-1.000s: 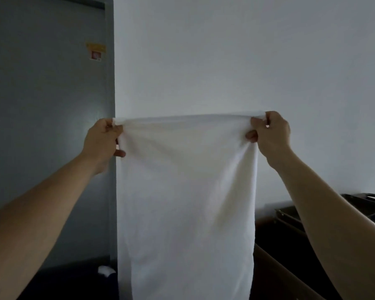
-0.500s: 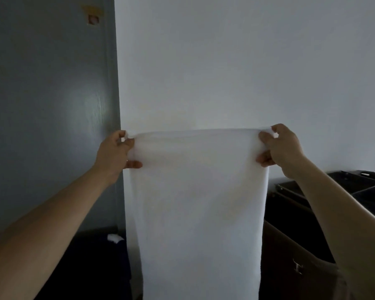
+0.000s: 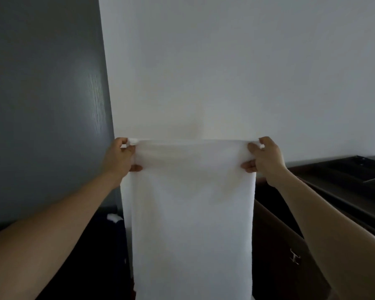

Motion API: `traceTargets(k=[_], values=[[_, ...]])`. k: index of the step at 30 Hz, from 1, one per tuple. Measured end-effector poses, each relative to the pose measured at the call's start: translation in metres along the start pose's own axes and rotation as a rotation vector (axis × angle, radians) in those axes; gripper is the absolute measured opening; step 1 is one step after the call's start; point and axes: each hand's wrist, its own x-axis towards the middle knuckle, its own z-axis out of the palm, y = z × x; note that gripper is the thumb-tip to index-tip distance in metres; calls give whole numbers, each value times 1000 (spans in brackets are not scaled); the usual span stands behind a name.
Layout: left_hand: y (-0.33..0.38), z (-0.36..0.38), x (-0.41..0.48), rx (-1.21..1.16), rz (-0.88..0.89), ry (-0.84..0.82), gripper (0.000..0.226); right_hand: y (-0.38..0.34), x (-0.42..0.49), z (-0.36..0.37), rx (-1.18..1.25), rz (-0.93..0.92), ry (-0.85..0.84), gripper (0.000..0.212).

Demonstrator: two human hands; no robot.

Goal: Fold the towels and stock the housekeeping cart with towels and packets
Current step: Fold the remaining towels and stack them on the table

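Observation:
A white towel hangs flat in front of me, stretched by its top edge and running down out of the frame. My left hand pinches its top left corner. My right hand pinches its top right corner. Both arms reach forward at about chest height. The towel's lower end is out of view.
A dark housekeeping cart with black trays on top stands at the right, a brown bag with a metal clasp on its side. A grey door is at the left and a white wall ahead. A small white cloth lies low left.
Both hands have come down with the towel and sit lower in view. More of the cart and its side bag shows at the right. The grip on both corners is unchanged.

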Motion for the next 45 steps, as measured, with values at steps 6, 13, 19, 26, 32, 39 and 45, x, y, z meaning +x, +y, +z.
traceTargets(k=[6,13,19,26,32,39,45], values=[[102,17,60,-33,200,198,13,-82,69,4,138,-261,14,17],[219,14,58,-79,406,272,15,-168,87,-18,242,-471,13,17],[235,4,-6,-59,434,263,16,-162,52,-39,264,-471,-14,12],[186,-24,-146,-57,272,135,11,-92,-47,-79,152,-401,-45,11],[143,-50,-284,51,33,73,25,-29,-159,-117,12,-285,-45,7],[88,-66,-388,217,-216,10,22,38,-247,-140,-126,-40,-149,5],[54,-75,-398,283,-277,-18,9,65,-254,-151,-331,-56,-173,11]])
